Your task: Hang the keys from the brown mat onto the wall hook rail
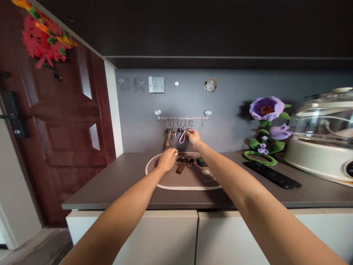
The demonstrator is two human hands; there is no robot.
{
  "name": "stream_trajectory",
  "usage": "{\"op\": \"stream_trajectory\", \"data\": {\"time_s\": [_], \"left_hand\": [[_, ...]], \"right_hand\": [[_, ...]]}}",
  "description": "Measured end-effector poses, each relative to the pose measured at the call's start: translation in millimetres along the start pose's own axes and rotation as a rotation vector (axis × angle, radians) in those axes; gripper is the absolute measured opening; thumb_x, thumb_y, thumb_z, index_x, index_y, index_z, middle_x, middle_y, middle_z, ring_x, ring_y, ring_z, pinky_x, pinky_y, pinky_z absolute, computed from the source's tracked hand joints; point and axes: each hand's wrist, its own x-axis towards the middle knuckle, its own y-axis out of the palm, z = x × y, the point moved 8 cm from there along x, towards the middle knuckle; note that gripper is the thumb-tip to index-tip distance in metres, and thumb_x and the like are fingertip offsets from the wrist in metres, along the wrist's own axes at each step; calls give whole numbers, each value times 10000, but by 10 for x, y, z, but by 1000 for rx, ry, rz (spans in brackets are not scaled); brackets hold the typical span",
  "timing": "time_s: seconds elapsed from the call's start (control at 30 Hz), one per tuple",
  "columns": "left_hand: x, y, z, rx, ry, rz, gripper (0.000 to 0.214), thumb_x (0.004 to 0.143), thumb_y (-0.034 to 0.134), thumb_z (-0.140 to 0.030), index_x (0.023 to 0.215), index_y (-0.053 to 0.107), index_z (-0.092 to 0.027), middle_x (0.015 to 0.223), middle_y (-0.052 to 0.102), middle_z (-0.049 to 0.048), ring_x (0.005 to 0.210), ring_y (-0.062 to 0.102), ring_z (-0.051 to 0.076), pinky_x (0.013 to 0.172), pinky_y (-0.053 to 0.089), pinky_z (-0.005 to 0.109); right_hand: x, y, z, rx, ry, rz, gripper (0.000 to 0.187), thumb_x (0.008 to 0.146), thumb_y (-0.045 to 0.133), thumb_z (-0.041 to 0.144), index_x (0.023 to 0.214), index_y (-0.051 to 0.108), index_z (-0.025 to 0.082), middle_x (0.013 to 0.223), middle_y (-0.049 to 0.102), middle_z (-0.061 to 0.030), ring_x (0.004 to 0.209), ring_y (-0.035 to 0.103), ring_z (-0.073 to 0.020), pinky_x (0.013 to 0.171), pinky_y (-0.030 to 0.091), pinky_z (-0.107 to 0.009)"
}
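A metal hook rail (182, 118) is fixed to the grey wall, with several key sets hanging from it. My right hand (193, 136) is raised to the rail and pinches the ring of a key set with a pink strap (182, 137). My left hand (167, 159) rests lower, fingers curled over the brown oval mat (190, 180), beside a pile of keys (189, 161) with a brown wooden fob and a car key. What the left fingers hold, if anything, is too small to make out.
A dark phone or remote (271, 174) lies on the grey countertop at right, beside a purple knitted flower (267, 125) and a large appliance with a clear lid (324, 136). A dark red door (55, 129) stands at left. White cabinet fronts sit below.
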Motion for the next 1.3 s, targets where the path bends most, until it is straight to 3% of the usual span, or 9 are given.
{"op": "stream_trajectory", "data": {"time_s": [0.17,0.3,0.57,0.73,0.97,1.1,1.3], "left_hand": [[-31,18,-25,-24,-37,41,221,829,386,-209,879,597,-172,881,620,48,866,545,156,795,416,281],[-41,8,-75,-36,-51,99,196,801,428,-191,873,609,-167,865,628,44,811,556,143,759,428,263],[150,29,-73,60,-155,255,195,763,489,-198,885,640,-179,940,656,43,867,575,160,797,418,266],[276,113,-146,87,-185,269,181,746,526,-199,881,647,-197,967,653,38,908,569,161,818,409,268],[257,340,-37,40,-251,237,178,759,528,-194,898,637,-183,965,649,48,897,568,151,797,406,262],[220,400,85,34,-258,235,179,729,579,-236,883,625,-157,900,648,54,803,573,145,725,420,249],[208,407,72,109,-201,268,152,720,589,-299,746,645,-160,825,641,45,766,561,150,714,412,254]], "right_hand": [[-177,-37,38,-19,-14,17,320,692,493,84,1002,542,145,1049,610,-68,937,562,-111,895,395,-277],[-362,-139,54,-61,-17,14,335,694,512,104,1023,544,160,1112,585,-75,1005,542,-125,926,377,-294],[-725,-328,-6,-161,-36,73,171,713,521,153,870,587,136,921,642,-69,839,586,-127,852,417,-298],[-894,-436,-29,-254,-111,107,163,739,494,152,871,589,147,878,647,-58,809,592,-127,819,432,-294],[-913,-393,-6,-434,-283,198,191,737,473,120,856,610,182,856,646,-42,802,587,-137,840,422,-311],[-868,-336,-23,-403,-291,215,205,710,480,83,818,619,189,791,643,-28,773,582,-138,834,424,-306],[-861,-312,-52,-371,-294,209,202,694,493,72,793,626,188,785,641,-27,750,570,-136,832,418,-303]]}}
